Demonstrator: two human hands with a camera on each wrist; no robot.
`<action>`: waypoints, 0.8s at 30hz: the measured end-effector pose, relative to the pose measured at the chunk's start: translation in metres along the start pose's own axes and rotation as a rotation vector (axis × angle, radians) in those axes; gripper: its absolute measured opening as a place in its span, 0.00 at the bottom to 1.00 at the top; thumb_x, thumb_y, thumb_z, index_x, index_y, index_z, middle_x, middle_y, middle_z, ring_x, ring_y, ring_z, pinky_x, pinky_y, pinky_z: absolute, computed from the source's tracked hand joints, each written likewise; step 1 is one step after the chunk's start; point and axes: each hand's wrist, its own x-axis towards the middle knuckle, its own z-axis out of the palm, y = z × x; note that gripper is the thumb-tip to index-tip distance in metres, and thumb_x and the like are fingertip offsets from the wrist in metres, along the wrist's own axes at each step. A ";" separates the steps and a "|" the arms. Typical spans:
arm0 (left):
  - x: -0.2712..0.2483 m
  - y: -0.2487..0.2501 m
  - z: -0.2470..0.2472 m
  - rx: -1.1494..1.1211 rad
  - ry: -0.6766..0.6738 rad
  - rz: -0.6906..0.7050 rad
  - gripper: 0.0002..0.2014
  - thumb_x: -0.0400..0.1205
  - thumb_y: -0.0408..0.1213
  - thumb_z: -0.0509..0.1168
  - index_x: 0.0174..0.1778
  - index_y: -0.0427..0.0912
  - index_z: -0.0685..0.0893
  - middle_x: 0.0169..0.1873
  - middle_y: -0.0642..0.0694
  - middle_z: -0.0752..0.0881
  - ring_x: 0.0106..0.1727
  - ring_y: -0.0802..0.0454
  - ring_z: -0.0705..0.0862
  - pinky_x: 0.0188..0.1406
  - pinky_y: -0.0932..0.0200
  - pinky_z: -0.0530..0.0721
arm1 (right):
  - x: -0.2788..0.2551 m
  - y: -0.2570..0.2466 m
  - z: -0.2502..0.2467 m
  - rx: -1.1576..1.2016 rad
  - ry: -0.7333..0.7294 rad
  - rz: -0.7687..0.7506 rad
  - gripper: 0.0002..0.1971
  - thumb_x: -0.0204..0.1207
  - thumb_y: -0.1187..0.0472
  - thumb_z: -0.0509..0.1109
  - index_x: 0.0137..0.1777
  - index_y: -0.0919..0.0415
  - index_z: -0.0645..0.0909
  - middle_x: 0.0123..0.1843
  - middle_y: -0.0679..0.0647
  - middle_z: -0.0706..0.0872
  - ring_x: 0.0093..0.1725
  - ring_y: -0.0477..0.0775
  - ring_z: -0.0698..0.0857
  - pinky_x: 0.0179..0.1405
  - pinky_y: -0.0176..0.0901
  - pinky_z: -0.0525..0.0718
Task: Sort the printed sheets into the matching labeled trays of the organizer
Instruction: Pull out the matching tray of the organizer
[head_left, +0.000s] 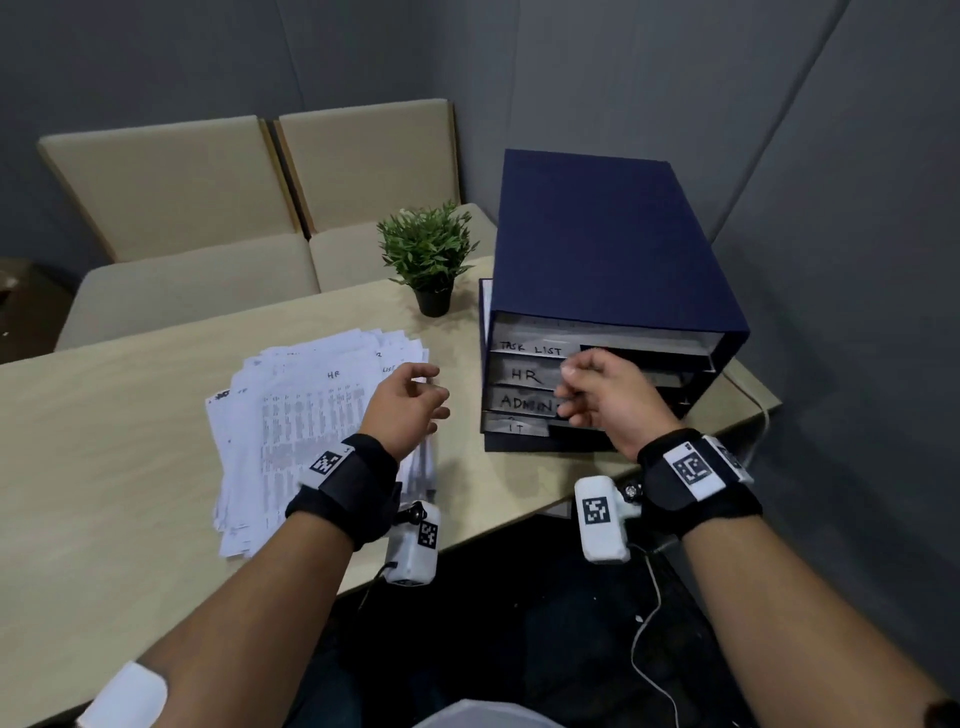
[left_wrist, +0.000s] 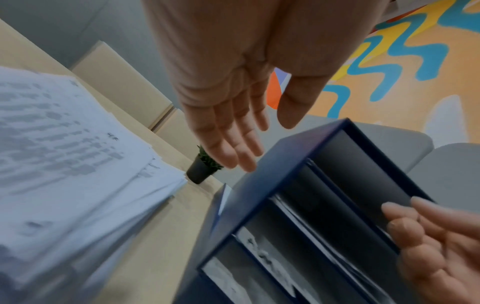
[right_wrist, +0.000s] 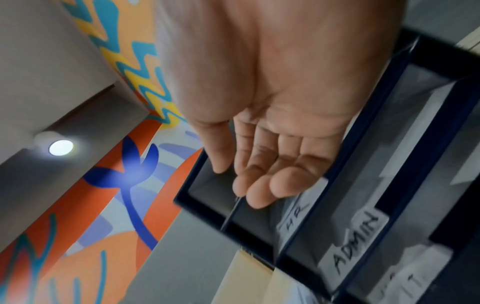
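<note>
Printed white sheets (head_left: 311, 415) lie fanned in a loose pile under and beside the left hand (head_left: 405, 405) — fingers relaxed, holding nothing. Right hand (head_left: 602, 400), loosely curled and empty, hovers before the navy-blue labelled tray organizer (head_left: 613, 249) — at its HR tray (head_left: 524, 375).

Light wood table (head_left: 130, 426) carries three things. Landmark: blue organizer (head_left: 602, 244), standing near the table's right corner, four labelled trays facing the person. Small potted plant (head_left: 428, 254) in a black pot, just beside the organizer's left side, toward the back. Fanned stack of printed sheets (head_left: 291, 410) lies flat, left of the organizer's front.
</note>
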 end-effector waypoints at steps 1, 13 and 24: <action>0.001 -0.004 -0.011 0.020 0.015 -0.006 0.09 0.83 0.29 0.62 0.58 0.40 0.78 0.44 0.42 0.83 0.40 0.48 0.84 0.42 0.53 0.81 | 0.003 0.002 0.014 -0.026 -0.051 0.007 0.06 0.83 0.67 0.63 0.45 0.59 0.77 0.33 0.55 0.83 0.27 0.50 0.81 0.24 0.38 0.77; 0.025 -0.083 -0.166 0.284 0.242 -0.171 0.15 0.82 0.31 0.63 0.65 0.40 0.80 0.59 0.42 0.84 0.55 0.45 0.82 0.58 0.51 0.79 | 0.051 0.049 0.171 -0.265 -0.250 0.193 0.03 0.79 0.69 0.66 0.45 0.62 0.78 0.39 0.59 0.84 0.29 0.54 0.81 0.26 0.41 0.76; 0.048 -0.124 -0.201 0.428 0.061 -0.327 0.31 0.82 0.38 0.65 0.81 0.51 0.64 0.84 0.43 0.49 0.66 0.47 0.79 0.53 0.67 0.79 | 0.092 0.111 0.244 -0.846 -0.082 0.238 0.32 0.78 0.50 0.71 0.78 0.64 0.67 0.76 0.61 0.72 0.74 0.62 0.73 0.70 0.51 0.74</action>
